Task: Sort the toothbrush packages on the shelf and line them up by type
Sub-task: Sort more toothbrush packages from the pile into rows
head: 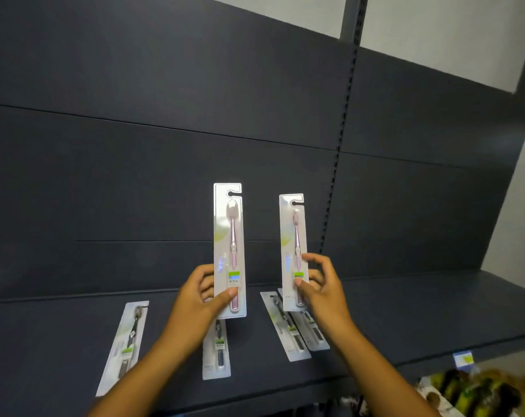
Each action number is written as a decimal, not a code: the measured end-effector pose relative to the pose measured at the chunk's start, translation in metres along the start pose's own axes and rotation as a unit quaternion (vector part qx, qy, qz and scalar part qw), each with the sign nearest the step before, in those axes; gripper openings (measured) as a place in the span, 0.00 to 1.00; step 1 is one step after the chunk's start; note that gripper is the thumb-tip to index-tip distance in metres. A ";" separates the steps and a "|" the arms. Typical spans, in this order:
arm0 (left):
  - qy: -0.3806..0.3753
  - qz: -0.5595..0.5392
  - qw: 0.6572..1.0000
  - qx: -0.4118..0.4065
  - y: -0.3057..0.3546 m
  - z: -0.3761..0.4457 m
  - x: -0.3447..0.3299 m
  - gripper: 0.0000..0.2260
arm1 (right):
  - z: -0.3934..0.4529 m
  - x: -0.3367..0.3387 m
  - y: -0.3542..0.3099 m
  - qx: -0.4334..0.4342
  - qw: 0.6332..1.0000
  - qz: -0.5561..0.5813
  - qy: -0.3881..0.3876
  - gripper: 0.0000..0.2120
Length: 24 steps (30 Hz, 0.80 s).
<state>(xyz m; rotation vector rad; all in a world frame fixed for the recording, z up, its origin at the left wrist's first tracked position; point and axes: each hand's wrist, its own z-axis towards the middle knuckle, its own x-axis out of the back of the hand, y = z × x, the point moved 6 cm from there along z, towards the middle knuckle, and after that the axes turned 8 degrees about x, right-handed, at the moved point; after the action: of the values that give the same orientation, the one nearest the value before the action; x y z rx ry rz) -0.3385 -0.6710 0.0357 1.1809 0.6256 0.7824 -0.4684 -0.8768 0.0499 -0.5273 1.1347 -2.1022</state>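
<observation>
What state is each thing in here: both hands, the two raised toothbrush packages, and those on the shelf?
Left hand: grips the left pink toothbrush package, held upright.
Right hand: fingers pinch the right pink toothbrush package, upright.
Far-left dark package: flat on the shelf, angled.
Middle dark package: flat, partly hidden by the left hand.
Two right dark packages: flat, overlapping.

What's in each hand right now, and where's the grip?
Left hand and right hand each hold one pink toothbrush package upright, gripped near its lower end.
</observation>
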 end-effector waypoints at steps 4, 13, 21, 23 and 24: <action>0.044 0.002 0.999 0.009 0.002 -0.030 0.026 0.18 | -0.013 -0.033 0.002 -0.005 0.999 0.030 -0.028 0.18; 0.152 0.018 0.988 0.017 0.019 -0.094 0.165 0.16 | -0.045 -0.167 -0.015 -0.002 0.988 0.088 -0.125 0.18; 0.174 0.048 0.982 0.048 0.003 -0.106 0.293 0.16 | -0.063 -0.297 -0.021 -0.009 0.986 0.089 -0.144 0.17; 0.169 0.067 0.981 0.068 -0.006 -0.100 0.327 0.16 | -0.066 -0.329 -0.014 -0.017 0.987 0.084 -0.137 0.18; 0.161 0.078 0.981 0.082 -0.012 -0.097 0.342 0.16 | -0.069 -0.345 -0.008 -0.027 0.987 0.079 -0.140 0.18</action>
<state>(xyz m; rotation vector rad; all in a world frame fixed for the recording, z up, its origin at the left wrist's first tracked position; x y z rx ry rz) -0.2094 -0.3431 -0.0114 1.2748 0.8842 1.0849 -0.2779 -0.5843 0.0091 -0.7101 1.0354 -1.8007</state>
